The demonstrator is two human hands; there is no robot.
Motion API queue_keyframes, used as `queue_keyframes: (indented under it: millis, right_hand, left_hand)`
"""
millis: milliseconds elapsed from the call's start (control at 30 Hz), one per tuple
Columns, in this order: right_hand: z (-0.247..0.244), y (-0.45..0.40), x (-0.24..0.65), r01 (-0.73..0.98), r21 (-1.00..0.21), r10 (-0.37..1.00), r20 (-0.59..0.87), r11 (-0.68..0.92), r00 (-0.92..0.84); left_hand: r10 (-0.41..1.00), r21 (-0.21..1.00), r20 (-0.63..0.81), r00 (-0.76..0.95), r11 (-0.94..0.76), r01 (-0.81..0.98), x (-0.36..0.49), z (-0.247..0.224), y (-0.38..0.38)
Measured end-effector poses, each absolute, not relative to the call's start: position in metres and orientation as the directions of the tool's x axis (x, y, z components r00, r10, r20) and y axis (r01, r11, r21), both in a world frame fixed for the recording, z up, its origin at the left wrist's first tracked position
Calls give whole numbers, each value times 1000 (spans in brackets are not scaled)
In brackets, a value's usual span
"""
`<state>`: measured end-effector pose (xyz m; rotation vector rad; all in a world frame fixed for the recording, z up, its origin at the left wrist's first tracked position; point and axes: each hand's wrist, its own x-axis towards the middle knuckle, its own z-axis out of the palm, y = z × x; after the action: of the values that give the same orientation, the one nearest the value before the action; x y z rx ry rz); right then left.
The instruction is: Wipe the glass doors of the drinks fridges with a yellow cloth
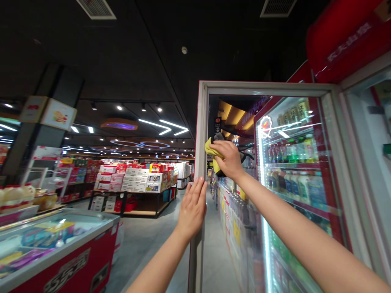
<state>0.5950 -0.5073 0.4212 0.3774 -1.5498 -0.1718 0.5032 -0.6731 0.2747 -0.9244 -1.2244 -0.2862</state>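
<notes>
An open glass fridge door (200, 122) with a pale frame stands in front of me. My right hand (227, 158) grips a yellow and grey cloth (217, 165) and presses it against the glass near the frame's left upright. Lower down, my left hand (192, 207) lies against that upright, its fingers stretched out and nothing in them. Part of the cloth is hidden under my right fingers.
The red drinks fridge (351, 44) is at the right. Through the door glass show shelves of bottles (301, 183). A red chest freezer (70, 264) stands at lower left, with stacked boxes (137, 179) on a display table behind it.
</notes>
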Motion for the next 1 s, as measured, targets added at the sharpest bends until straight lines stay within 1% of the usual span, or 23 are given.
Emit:
queue_keyframes:
  millis: [100, 167, 233, 333, 400, 500, 567, 633, 767, 900, 967, 1000]
  right_hand:
    - [416, -510, 598, -83, 477, -480, 877, 875, -17]
    - [428, -518, 597, -34, 533, -534, 843, 846, -68]
    - [452, -528, 597, 16, 509, -506, 859, 861, -84]
    - [501, -541, 597, 72, 410, -407, 912, 909, -52]
    - [526, -546, 597, 79, 360, -360, 933, 930, -14]
    - [534, -547, 594, 68, 347, -348, 937, 935, 9]
    - [519, -544, 594, 69, 386, -385, 922, 920, -25]
    - [494, -539, 594, 70, 449, -444, 893, 891, -79]
    - [430, -532, 594, 56, 576, -563, 812, 816, -156]
    - [370, -522, 591, 31, 658, -640, 742, 753, -199]
    - [357, -512, 592, 0, 695, -677, 700, 719, -226]
    - [357, -505, 593, -6, 691, -674, 702, 722, -231]
  left_hand:
    - [267, -436, 899, 347, 619, 654, 504, 273, -672]
    - [256, -423, 905, 339, 617, 664, 505, 272, -673]
    - [253, -421, 906, 338, 611, 671, 506, 271, -674]
    - [252, -424, 905, 343, 606, 674, 508, 270, -676]
    - [247, -421, 906, 343, 610, 671, 508, 270, -677]
    - [229, -397, 916, 329, 627, 671, 508, 266, -677]
    - [203, -364, 929, 308, 644, 673, 507, 262, -677]
    - [176, -328, 942, 286, 660, 676, 507, 257, -676]
    - [148, -282, 958, 247, 661, 696, 508, 250, -676]
    - [132, -249, 968, 215, 625, 740, 509, 251, -677]
    - [129, -244, 969, 210, 625, 741, 508, 253, -677]
    - [133, -248, 968, 212, 633, 733, 507, 253, -677]
